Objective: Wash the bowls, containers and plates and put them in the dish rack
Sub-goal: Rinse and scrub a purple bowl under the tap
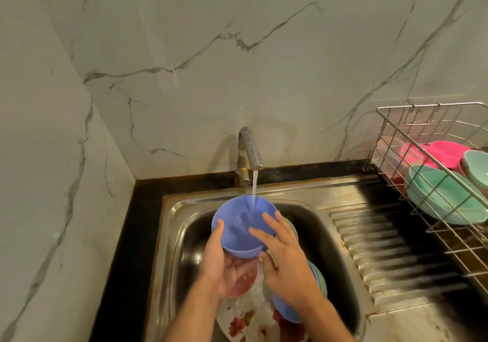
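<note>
Overhead, the marble wall fills most of the view, and below it a steel sink sits in a dark surface, its ribbed drainboard running off to the right. Beyond the drainboard stands the wire dish rack, already carrying pink dishes and teal plates on edge. In the basin lie a flowered plate, a pinkish container and a stack of blue and green bowls, all unwashed as far as I can judge. A tap at the back pours a thin stream straight into the blue bowl, which is held above the basin, tipped with its mouth toward the tap and its base toward the person. The left hand cups the bowl from below and the left, thumb hooked over the rim, fingers curled under the base. The right hand lies against the bowl's right side with its fingers spread and straight, some reaching inside the wall, rubbing rather than gripping, it seems. What matters next: the rack lies well to the right of the bowl, so the right hand is the nearer one, yet the left alone grips; I judge the bowl must pass rightward across the drainboard once rinsed.
</note>
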